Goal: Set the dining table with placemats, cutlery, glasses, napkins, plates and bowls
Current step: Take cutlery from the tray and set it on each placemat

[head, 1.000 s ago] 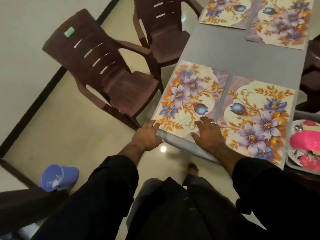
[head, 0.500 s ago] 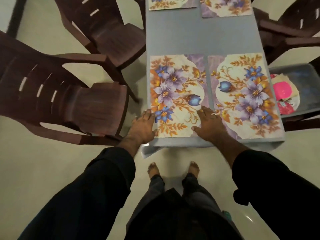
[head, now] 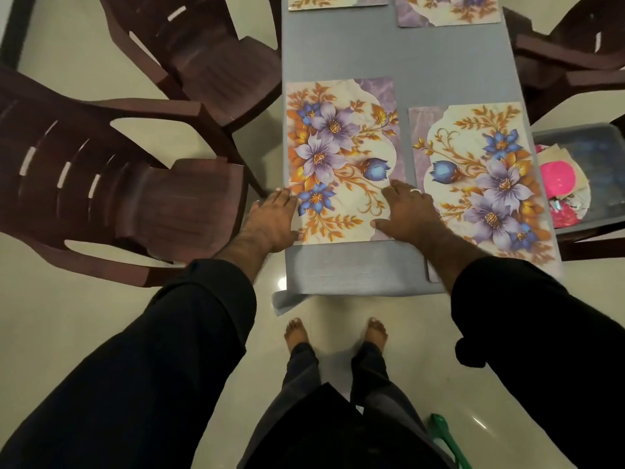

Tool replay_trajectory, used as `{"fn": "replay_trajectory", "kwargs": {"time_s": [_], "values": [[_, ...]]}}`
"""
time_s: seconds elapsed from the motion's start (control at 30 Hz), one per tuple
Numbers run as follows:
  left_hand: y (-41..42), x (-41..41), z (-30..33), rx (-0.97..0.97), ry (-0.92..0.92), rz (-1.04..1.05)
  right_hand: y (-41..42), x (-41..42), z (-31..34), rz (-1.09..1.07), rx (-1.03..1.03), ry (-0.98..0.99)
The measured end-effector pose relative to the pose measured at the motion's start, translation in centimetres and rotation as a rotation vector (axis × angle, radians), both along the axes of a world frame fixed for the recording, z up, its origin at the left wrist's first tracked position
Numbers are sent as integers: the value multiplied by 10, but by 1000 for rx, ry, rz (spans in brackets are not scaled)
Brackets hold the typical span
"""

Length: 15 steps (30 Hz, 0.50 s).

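Where hands (head: 341,214) press: placemat (head: 341,143) between.

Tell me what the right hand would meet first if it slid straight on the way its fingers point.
Little: the right hand would likely cross the near-left placemat, then bare tablecloth, reaching the far placemats.

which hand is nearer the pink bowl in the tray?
Right. The right hand rests between the two near placemats, with one placemat between it and the pink bowl. The left hand is at the table's opposite edge, farther away.
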<state>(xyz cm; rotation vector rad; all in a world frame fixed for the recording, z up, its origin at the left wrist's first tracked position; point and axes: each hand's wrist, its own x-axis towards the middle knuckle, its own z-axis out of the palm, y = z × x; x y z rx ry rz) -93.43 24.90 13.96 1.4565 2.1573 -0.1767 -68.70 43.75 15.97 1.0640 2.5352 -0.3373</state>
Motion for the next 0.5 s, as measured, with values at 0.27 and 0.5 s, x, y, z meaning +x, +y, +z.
{"fn": "replay_trajectory", "kwargs": {"time_s": [0.27, 0.5], "values": [[2, 1, -1, -43, -37, 48, 21, 11, 1, 29, -58, -45], [-3, 7, 2, -69, -61, 70, 11, 16, 2, 21, -46, -55]]}}
